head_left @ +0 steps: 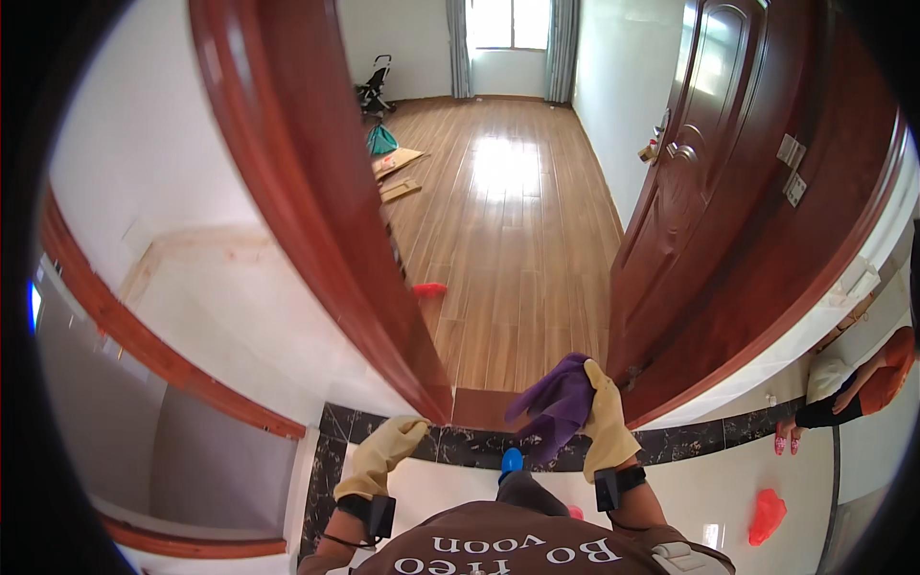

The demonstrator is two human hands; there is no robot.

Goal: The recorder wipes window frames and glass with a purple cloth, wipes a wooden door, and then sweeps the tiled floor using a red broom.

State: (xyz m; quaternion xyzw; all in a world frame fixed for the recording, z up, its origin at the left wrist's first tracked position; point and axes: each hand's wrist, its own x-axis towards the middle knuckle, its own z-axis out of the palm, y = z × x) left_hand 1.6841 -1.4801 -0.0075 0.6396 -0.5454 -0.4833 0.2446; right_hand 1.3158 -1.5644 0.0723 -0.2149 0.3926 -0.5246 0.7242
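Both my hands wear cream rubber gloves and black wrist straps. My right hand [603, 422] grips a purple cloth [558, 407], which hangs to the left of the glove in front of the doorway. Near the foot of the left door frame [316, 201] is my left hand [383, 455], its fingers loosely bent toward the right and nothing visible in them. Between the hands, a blue-covered foot [513, 462] shows at the dark marbled threshold strip [470, 447].
A dark red door [685, 182] stands swung inward on the right. Beyond lies a wood-plank floor [517, 249] with a red item [429, 289], cardboard [398, 163] and a stroller [376, 91]. At right are a red bag [767, 516] and another person [862, 388].
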